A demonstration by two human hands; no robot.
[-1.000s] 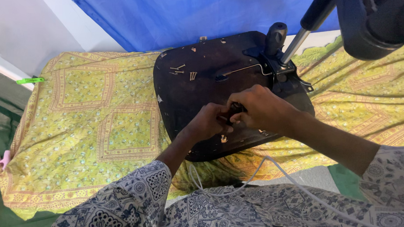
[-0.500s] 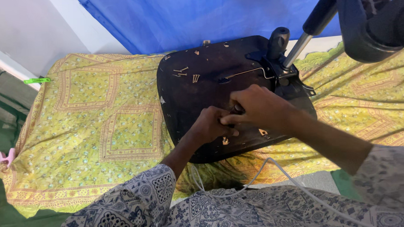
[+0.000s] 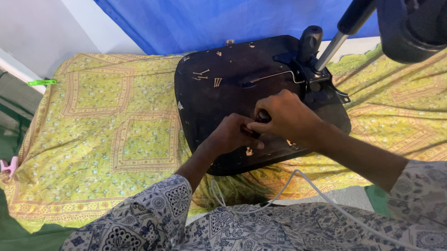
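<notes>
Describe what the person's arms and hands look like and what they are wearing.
Both hands, left hand and right hand, are bare: no gloves, rings or watch visible. The forearms are uncovered. Loose short sleeves in white cloth with a dark blue paisley print end near the elbows. A thin white cable crosses the lap.

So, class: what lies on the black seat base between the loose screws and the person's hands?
In the head view, only bare black seat base between screws and hands.

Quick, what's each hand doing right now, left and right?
Left hand: closed on a small dark part on the black chair seat base.
Right hand: closed, pinching the same part.
</notes>
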